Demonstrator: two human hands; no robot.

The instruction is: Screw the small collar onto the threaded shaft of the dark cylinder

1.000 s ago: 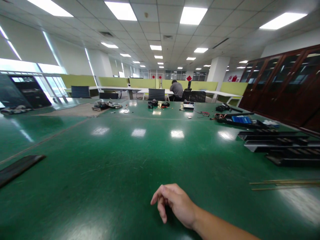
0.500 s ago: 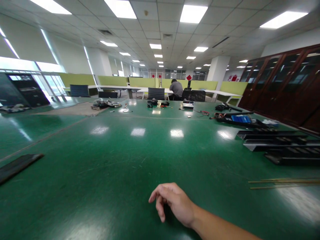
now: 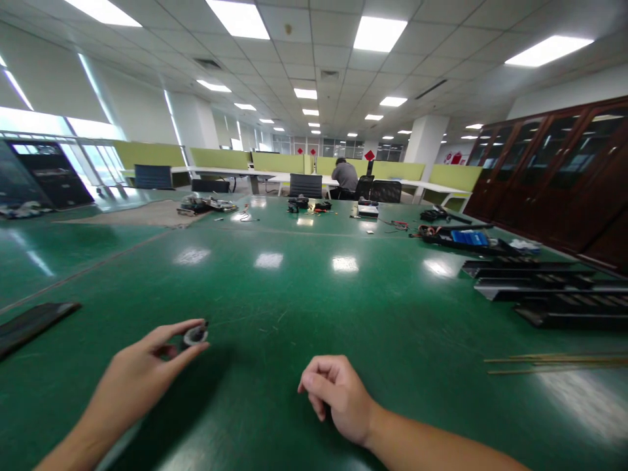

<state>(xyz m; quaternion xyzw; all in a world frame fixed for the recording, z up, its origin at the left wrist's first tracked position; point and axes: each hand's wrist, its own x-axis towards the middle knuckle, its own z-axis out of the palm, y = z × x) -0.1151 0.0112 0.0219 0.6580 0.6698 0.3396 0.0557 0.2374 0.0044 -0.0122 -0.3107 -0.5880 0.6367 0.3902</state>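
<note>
Between the thumb and fingers of my left hand [image 3: 142, 369] is a small round grey and black object [image 3: 195, 335], too small and blurred for its kind to be told. The hand holds it by its edges, above the green tabletop [image 3: 255, 405] at left of centre. My right hand [image 3: 338, 396] is at the front, right of centre, low over or resting on the table. Its fingers are loosely curled in, with the thumb along them and nothing visible in the grasp.
A dark flat slab [image 3: 34, 327] lies at left. On the right are thin brass-coloured rods [image 3: 554, 361] and several black metal channels [image 3: 544, 288]. Behind them sits a black tray with blue parts [image 3: 466, 237]. Small electronics [image 3: 304, 205] line the far edge. A person [image 3: 346, 175] sits beyond.
My left hand has come into view from the lower left with the small round object pinched in it. The fingers of my right hand have curled in further; it stays in about the same place.
</note>
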